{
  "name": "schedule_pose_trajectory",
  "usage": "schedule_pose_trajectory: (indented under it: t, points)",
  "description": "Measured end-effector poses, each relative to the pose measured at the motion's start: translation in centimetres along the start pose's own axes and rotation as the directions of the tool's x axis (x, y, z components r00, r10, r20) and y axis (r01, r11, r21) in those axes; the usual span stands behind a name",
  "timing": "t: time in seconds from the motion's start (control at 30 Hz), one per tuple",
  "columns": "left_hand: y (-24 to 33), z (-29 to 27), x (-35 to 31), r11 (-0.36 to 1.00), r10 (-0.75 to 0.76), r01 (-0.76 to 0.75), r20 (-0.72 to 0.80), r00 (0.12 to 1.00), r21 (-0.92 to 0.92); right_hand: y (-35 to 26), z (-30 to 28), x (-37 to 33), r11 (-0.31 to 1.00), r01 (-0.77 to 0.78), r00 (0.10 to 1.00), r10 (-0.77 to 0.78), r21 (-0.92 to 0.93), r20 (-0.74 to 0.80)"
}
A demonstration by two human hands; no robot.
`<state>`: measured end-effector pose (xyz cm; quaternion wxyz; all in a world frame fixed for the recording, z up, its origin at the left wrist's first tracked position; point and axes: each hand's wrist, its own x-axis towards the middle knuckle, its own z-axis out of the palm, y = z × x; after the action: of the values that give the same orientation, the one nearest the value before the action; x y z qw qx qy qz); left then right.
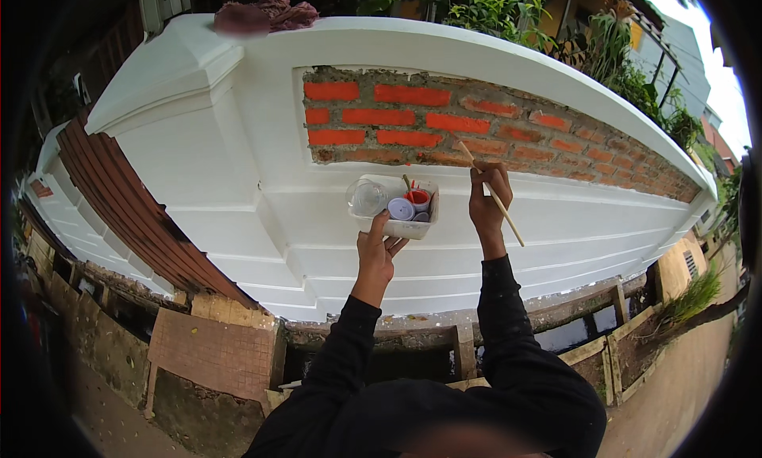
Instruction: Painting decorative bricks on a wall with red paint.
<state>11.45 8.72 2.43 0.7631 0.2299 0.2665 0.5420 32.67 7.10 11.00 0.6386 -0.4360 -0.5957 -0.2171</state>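
My left hand grips a clear plastic tub from below and the side. Inside the tub stand a small pot of red paint, a white round lid and a clear round cup. A thin stick leans out beside the red pot. Between the fingers of my right hand is a slim paintbrush with a pale wooden handle. Its tip points at an unpainted brick in the wall panel; whether they touch, I cannot tell. Bricks at the panel's left are bright orange-red, with grey mortar between them.
A white moulded wall frames the brick panel. Crumpled reddish cloth lies on its top, with green plants behind. Below runs a drain channel with concrete edges; a brown corrugated sheet leans at the left.
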Motion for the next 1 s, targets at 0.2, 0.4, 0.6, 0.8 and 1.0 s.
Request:
schedule_pose_trajectory:
  t: [0.2, 0.4, 0.6, 0.8, 1.0]
  points:
    - [0.0, 0.1, -0.3, 1.000, -0.011, 0.011, 0.000, 1.000, -0.003, -0.3, -0.1, -0.3, 0.998, 0.036, 0.999, -0.034, 0.048, -0.041]
    - [-0.4, 0.1, -0.2, 1.000, -0.009, 0.009, -0.009, 1.000, -0.012, -0.1, -0.7, -0.2, 1.000, 0.001, 0.999, 0.000, 0.009, -0.054]
    - [-0.5, -0.4, 0.1, 1.000, -0.022, 0.022, 0.024, 0.999, -0.009, -0.6, 0.5, 0.4, 0.999, 0.023, 1.000, -0.024, 0.045, 0.019]
    - [-0.4, -0.4, -0.3, 1.000, -0.029, 0.029, -0.003, 1.000, 0.001, 0.9, -2.1, -0.1, 0.996, -0.070, 0.972, 0.054, -0.062, -0.227]
    - [-0.7, 0.3, -0.5, 0.999, -0.009, 0.008, 0.014, 1.000, 0.044, -0.2, 0.1, -0.1, 0.999, -0.014, 0.996, 0.010, -0.046, -0.084]
